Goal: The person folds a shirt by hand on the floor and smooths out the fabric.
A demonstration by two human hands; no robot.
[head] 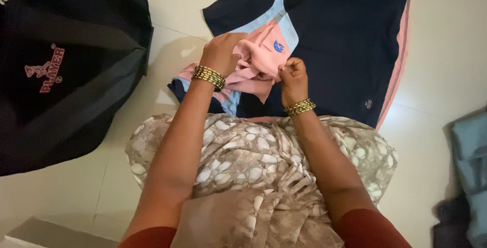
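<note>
Both my hands bunch the pink panel of a navy, light-blue and pink cotton T-shirt spread on the pale tiled floor.

My left hand is closed over the gathered pink fabric from above, and my right hand has its grip pinching a fold beside it, so the cloth lifts clear of the flat navy body. A black fabric bag lies to my left, well apart.

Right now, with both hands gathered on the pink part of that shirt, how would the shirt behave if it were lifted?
The shirt is probably floppy: its pink part bunches into soft folds under the left hand and right hand. It looks light, lying thin and flat on the tiled floor. Lifted, the navy body would likely sag and trail.
</note>
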